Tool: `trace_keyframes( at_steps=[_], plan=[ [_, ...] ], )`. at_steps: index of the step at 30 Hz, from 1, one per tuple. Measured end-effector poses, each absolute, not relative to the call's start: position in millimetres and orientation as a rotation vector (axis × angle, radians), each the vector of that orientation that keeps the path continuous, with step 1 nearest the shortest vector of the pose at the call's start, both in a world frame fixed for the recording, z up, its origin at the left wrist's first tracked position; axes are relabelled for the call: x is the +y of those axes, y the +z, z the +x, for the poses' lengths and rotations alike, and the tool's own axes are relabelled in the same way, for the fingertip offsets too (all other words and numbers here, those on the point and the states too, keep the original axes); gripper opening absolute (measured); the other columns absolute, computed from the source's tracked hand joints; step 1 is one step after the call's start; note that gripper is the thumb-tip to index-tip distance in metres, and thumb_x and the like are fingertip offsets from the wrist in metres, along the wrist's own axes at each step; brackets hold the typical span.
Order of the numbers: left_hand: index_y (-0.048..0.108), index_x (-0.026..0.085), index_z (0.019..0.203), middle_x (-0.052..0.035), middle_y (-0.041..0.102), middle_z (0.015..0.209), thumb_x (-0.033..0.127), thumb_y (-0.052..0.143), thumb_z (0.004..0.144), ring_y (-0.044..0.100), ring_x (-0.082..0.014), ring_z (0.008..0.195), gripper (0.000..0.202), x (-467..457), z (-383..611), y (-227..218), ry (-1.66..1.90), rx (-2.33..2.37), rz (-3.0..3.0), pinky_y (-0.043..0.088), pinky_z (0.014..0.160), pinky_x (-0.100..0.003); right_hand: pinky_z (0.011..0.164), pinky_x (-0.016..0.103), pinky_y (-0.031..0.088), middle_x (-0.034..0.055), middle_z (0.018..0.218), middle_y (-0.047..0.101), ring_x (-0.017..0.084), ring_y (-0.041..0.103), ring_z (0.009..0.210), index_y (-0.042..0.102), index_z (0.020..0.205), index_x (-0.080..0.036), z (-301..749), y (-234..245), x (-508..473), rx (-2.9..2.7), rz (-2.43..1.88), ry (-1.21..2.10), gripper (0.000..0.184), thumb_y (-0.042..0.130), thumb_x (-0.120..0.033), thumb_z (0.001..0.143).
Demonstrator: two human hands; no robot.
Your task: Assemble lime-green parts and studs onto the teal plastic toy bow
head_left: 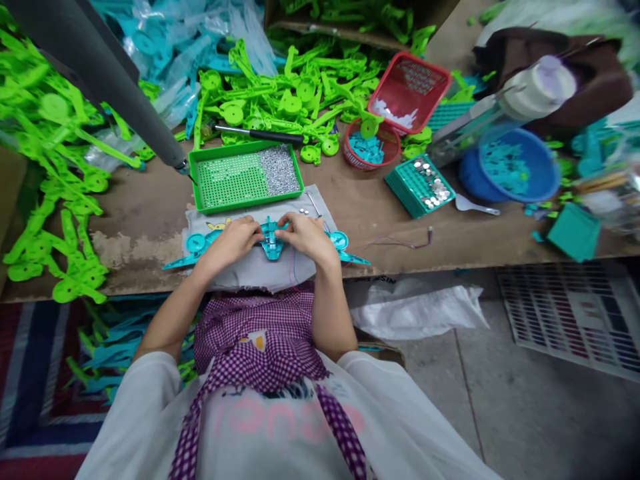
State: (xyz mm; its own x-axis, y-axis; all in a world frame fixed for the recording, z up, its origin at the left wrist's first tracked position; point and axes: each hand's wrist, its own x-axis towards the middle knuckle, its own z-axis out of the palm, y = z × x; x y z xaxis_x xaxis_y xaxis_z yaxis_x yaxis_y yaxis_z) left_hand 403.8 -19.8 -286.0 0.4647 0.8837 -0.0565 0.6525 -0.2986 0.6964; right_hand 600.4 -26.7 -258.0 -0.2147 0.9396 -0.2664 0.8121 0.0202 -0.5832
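A turquoise plastic toy-aircraft shell (273,248) with long wings and round ends lies on a grey cloth (235,270) at the table's front edge. My left hand (235,239) is closed, its fingertips gripping the left side of the shell's middle. From the other side my right hand (306,237) pinches the middle near its upper right; anything small between those fingers is hidden. Thin red and blue wires (294,270) hang beside the shell below my right hand. Just behind it are some small silver discs (303,211) and a thin metal tool (313,203).
A green tray (197,187) of small screws stands behind my hands. An electric screwdriver (150,127) slants in from upper left. Lime-green parts (285,100) heap at the back. Rightward are a red basket (350,157), turquoise trays with silver discs (407,193) and a blue bowl (475,177).
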Motion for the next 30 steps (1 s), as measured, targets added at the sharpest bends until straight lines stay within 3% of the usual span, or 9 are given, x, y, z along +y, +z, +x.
trace_keyframes(
  at_steps=[7, 12, 17, 23, 30],
  plan=[
    [0.057, 0.022, 0.076, -0.0056, 0.064, 0.075, 0.033, 0.049, 0.091, 0.057, -0.0192, 0.069, 0.02, -21, 392, -280, 0.512, 1.266, 1.9, 0.043, 0.069, -0.033, 0.086, 0.041, 0.042, 0.0062, 0.093, 0.071, 0.022, 0.063, 0.091, 0.064, 0.099, -0.02, 609, -252, -2, -1.789, -1.696, 0.799, 0.029, 0.047, -0.043, 0.095],
    [0.063, 0.021, 0.079, -0.0066, 0.072, 0.083, 0.044, 0.056, 0.088, 0.068, -0.0185, 0.076, 0.025, -15, 383, -285, 0.612, 1.153, 1.443, 0.051, 0.071, -0.029, 0.084, 0.035, 0.047, 0.007, 0.1, 0.069, 0.019, 0.062, 0.094, 0.064, 0.099, -0.02, 628, -274, -39, -1.787, -1.455, 0.921, 0.03, 0.045, -0.044, 0.096],
    [0.066, 0.019, 0.079, -0.0065, 0.072, 0.082, 0.05, 0.064, 0.083, 0.069, -0.0182, 0.075, 0.031, -11, 382, -289, 0.647, 1.128, 1.343, 0.054, 0.071, -0.029, 0.092, 0.04, 0.041, 0.0081, 0.108, 0.067, 0.023, 0.057, 0.104, 0.068, 0.101, -0.022, 627, -287, -55, -2.13, -1.48, 0.778, 0.022, 0.051, -0.034, 0.095],
    [0.066, 0.02, 0.083, -0.0056, 0.071, 0.083, 0.054, 0.056, 0.087, 0.068, -0.019, 0.078, 0.035, -12, 377, -281, 0.556, 1.104, 1.552, 0.053, 0.073, -0.029, 0.087, 0.041, 0.036, 0.0086, 0.123, 0.061, 0.026, 0.05, 0.11, 0.069, 0.114, -0.028, 629, -288, -54, -2.466, -1.474, 0.596, 0.031, 0.041, -0.028, 0.099],
    [0.06, 0.021, 0.084, -0.0046, 0.068, 0.082, 0.045, 0.048, 0.091, 0.066, -0.0191, 0.08, 0.028, -14, 380, -280, 0.482, 1.106, 1.663, 0.051, 0.075, -0.032, 0.085, 0.044, 0.034, 0.0068, 0.138, 0.055, 0.031, 0.044, 0.115, 0.059, 0.127, -0.032, 635, -296, -58, -2.763, -1.323, 0.298, 0.04, 0.039, -0.017, 0.096]
  ],
)
